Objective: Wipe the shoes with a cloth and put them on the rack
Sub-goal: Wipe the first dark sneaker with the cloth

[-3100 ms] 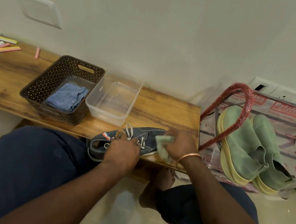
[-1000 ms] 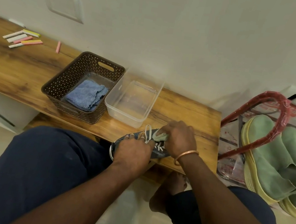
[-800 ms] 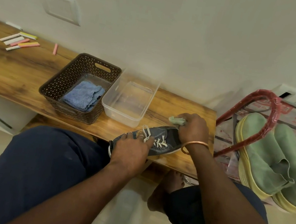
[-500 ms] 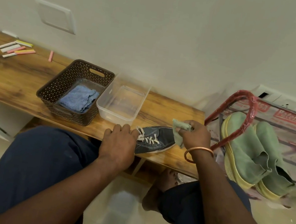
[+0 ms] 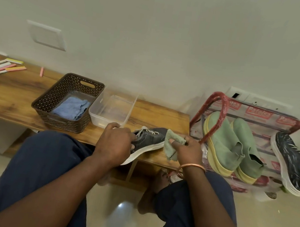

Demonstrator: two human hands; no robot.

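Observation:
A dark blue sneaker (image 5: 151, 138) with white laces and a white sole lies tilted at the front edge of the wooden bench (image 5: 8, 92). My left hand (image 5: 114, 143) grips its heel end. My right hand (image 5: 188, 151) pinches a pale green cloth (image 5: 172, 143) against the sneaker's toe. To the right stands a red metal shoe rack (image 5: 222, 104). It holds a pair of green shoes (image 5: 232, 145) with yellow soles and a dark patterned sneaker (image 5: 291, 161).
On the bench sit a brown perforated basket (image 5: 50, 98) with a blue cloth (image 5: 71, 108) inside and a clear plastic tub (image 5: 112, 109). Several coloured chalk sticks (image 5: 8, 68) lie at the far left. My knees fill the foreground above a tiled floor.
My right hand has carried the cloth from the laces to the toe. The sneaker has been turned so its white sole edge faces me. The view has shifted right, showing more of the rack.

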